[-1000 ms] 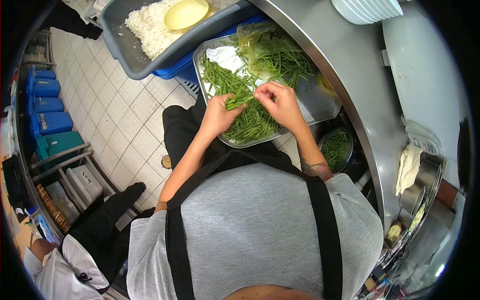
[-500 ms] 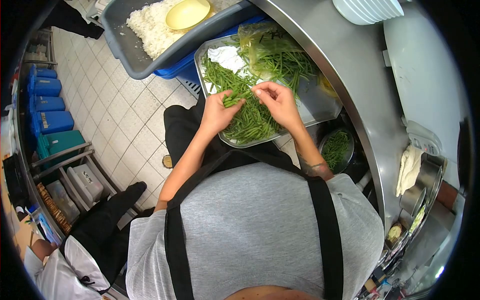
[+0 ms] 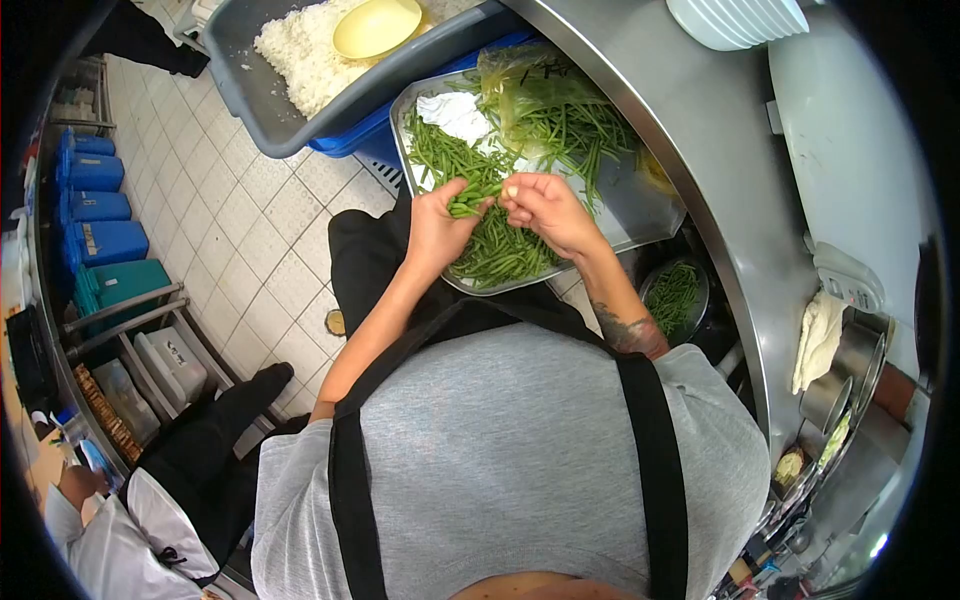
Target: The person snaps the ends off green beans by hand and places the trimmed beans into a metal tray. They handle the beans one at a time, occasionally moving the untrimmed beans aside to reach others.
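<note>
My left hand (image 3: 440, 226) is closed around a small bunch of green beans (image 3: 467, 203), their ends sticking out past the thumb. Close beside it, my right hand (image 3: 548, 212) has its thumb and fingers pinched together at the bunch's right end. Whether a bean tip is in that pinch is too small to see. Below both hands lies a metal tray (image 3: 641, 219) on my lap, heaped with loose green beans (image 3: 505, 252). A yellowish plastic bag (image 3: 515, 85) and a crumpled white cloth or paper (image 3: 455, 115) sit at the tray's far side.
A grey tub (image 3: 270, 125) of white rice with a yellow bowl (image 3: 377, 28) stands beyond the tray. A steel counter (image 3: 640, 60) curves along the right. Below it is a pot (image 3: 675, 300) holding more beans. Another person (image 3: 150, 510) is at lower left.
My right hand has shifted slightly down and curled its fingers in more tightly near the bunch. The left hand keeps hold of the beans with little movement.
</note>
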